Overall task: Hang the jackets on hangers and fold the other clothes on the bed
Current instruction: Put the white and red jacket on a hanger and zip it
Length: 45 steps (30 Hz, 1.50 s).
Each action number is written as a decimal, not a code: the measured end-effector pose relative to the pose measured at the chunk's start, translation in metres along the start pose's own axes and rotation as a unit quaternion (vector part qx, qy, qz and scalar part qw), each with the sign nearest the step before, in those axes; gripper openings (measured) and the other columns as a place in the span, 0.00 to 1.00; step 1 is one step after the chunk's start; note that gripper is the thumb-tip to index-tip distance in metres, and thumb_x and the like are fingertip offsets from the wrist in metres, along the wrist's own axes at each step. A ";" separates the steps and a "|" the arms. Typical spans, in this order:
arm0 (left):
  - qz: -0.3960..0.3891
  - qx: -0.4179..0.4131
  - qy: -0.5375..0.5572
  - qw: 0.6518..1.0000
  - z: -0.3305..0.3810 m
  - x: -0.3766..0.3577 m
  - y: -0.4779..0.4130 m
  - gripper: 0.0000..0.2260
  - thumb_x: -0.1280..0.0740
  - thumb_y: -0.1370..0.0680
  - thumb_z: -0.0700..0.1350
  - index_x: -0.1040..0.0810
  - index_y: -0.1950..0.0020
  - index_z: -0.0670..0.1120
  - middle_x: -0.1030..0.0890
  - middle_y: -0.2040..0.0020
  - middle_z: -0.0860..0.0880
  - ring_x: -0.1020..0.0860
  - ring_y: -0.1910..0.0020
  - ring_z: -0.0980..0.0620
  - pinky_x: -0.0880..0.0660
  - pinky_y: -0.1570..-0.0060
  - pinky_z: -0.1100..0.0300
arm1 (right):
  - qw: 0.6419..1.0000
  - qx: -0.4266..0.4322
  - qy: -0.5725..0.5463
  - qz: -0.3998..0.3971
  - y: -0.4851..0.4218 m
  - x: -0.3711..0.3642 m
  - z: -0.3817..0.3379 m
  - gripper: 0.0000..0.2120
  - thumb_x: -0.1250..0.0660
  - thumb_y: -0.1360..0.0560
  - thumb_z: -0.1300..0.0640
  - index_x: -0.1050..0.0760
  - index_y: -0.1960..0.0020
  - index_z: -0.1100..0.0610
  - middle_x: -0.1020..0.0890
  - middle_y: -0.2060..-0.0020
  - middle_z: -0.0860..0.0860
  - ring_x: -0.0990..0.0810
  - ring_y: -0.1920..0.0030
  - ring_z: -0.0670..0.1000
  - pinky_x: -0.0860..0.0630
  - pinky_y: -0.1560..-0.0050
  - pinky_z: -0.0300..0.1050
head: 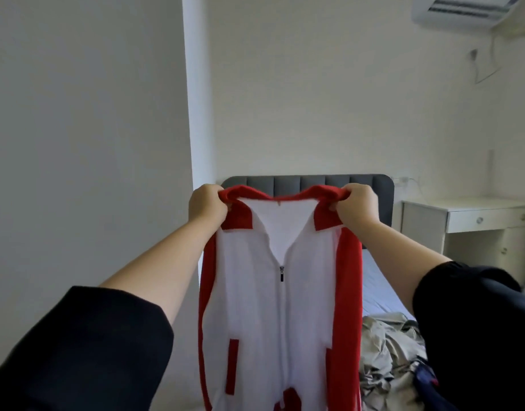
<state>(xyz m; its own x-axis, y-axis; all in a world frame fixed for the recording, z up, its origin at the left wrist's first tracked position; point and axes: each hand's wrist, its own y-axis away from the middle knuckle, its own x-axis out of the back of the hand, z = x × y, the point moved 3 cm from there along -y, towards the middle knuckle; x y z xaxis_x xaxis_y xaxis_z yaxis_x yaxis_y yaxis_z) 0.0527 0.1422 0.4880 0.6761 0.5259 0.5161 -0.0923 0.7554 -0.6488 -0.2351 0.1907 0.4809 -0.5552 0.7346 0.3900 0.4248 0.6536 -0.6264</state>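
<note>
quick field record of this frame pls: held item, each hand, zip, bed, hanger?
held: red and white zip-up fabric jacket, hanging in the air, front to camera
left hand: fingers grip red collar, left end
right hand: fingers grip collar, right end
zip: closed to chest, black pull
pale-sheeted bed: crumpled beige clothes pile on it
hanger: none in view

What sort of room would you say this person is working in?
Most likely a bedroom: there is a bed with a grey padded headboard, a white desk with drawers beside it, and an air conditioner mounted up high.
</note>
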 end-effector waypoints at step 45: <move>-0.364 -0.028 -0.260 0.894 -0.122 -0.167 0.087 0.07 0.39 0.28 0.34 0.31 0.66 0.42 0.27 0.65 0.45 0.26 0.63 0.44 0.34 0.68 0.60 | 0.882 -0.089 0.262 -0.381 0.077 -0.084 0.182 0.11 0.30 0.28 0.63 0.22 0.47 0.64 0.20 0.50 0.59 0.26 0.56 0.53 0.32 0.57 0.42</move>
<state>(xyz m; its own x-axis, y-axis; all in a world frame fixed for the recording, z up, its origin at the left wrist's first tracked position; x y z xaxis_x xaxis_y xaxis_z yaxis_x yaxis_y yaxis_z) 0.0210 0.0729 0.2770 0.1090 0.0248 0.9937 0.2796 0.9586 -0.0545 -0.2863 0.1463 0.2773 -0.3400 0.0232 0.9401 0.2025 0.9780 0.0491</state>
